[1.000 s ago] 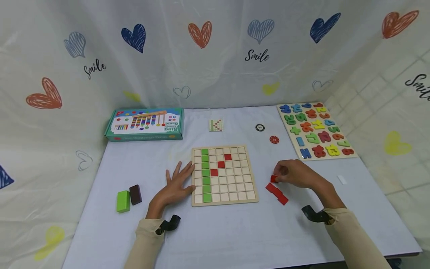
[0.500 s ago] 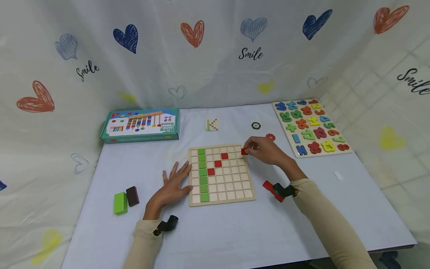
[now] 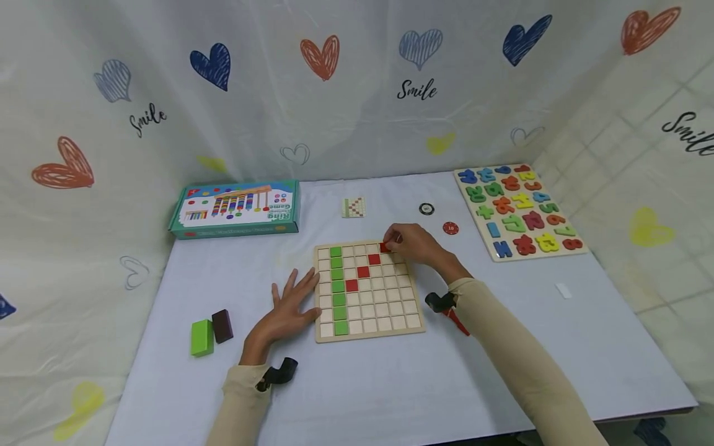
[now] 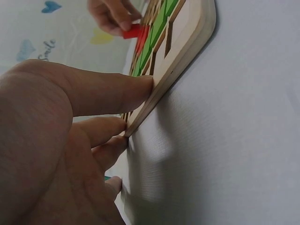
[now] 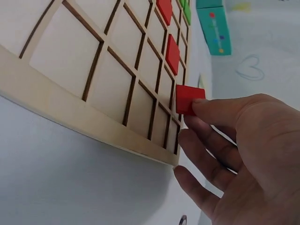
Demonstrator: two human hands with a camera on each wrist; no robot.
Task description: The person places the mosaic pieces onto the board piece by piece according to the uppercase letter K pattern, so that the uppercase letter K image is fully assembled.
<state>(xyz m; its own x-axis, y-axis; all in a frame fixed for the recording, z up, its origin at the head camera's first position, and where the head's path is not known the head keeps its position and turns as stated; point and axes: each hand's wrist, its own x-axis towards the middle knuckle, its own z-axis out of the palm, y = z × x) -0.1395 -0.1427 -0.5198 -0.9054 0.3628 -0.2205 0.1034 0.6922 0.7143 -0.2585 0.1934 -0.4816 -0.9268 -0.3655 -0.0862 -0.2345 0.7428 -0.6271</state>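
Observation:
A square wooden grid board [image 3: 372,336] lies on the white table, with a column of green tiles [image 3: 338,300] and a diagonal of red tiles [image 3: 363,272] set in its cells. My right hand [image 3: 415,243] pinches a red square tile [image 5: 187,99] between thumb and finger, over the top row at the board's far side. My left hand [image 3: 287,316] rests along the board's left edge; its thumb and fingertips touch the wooden rim [image 4: 157,86] in the left wrist view. More red tiles [image 3: 458,323] lie right of the board, partly hidden by the right forearm.
Left of the left hand lie a green block [image 3: 202,337] and a dark brown block [image 3: 222,326]. Behind the board are a game box [image 3: 234,209], a small pattern card [image 3: 354,207], a black ring [image 3: 426,209] and a red disc [image 3: 450,228]. A number puzzle board [image 3: 519,210] lies at the back right.
My right hand has carried a red tile from the loose tiles at the right, up and left to the board's top row. My left hand stays at the board's edge.

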